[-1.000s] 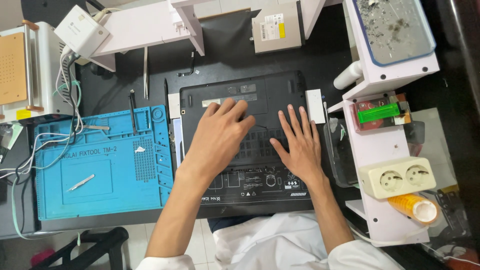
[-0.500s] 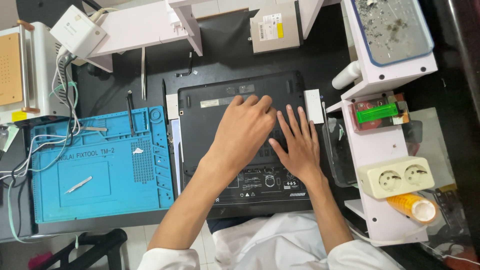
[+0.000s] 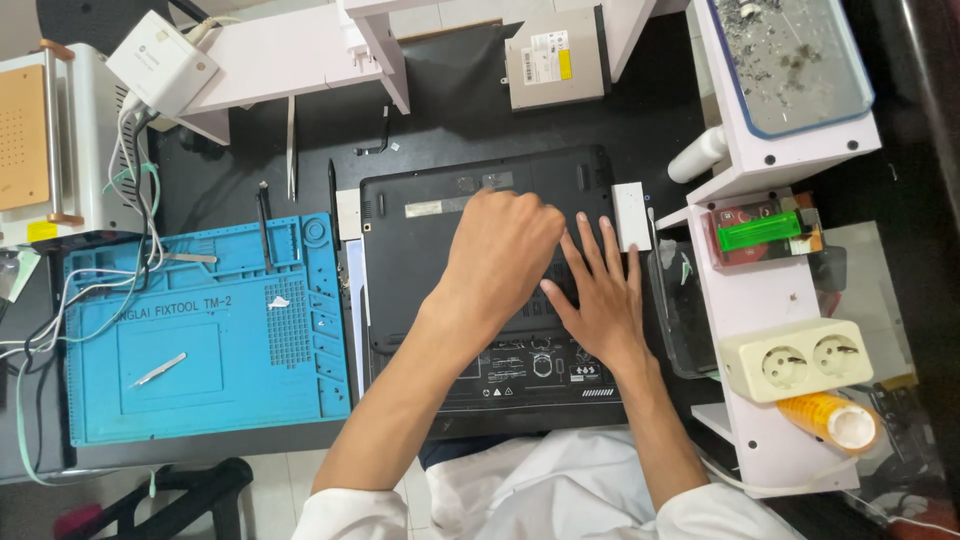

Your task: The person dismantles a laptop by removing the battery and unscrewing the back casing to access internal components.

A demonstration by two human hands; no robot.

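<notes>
Black laptop (image 3: 420,250), flipped underside up, lying flat and square just right of the blue repair mat (image 3: 200,330). Vent slots and pale stickers showing on the base; silver label strip near the far edge; middle hidden under hands.

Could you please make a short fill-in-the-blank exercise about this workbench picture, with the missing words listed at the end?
1. Both hands rest on the underside of a black ____.
2. The repair mat to the left of the laptop is ____ in colour.
3. The left hand lies ____ from the person than the right hand.
4. The double wall socket has ____ outlets.

Missing words: laptop; blue; farther; two
</notes>
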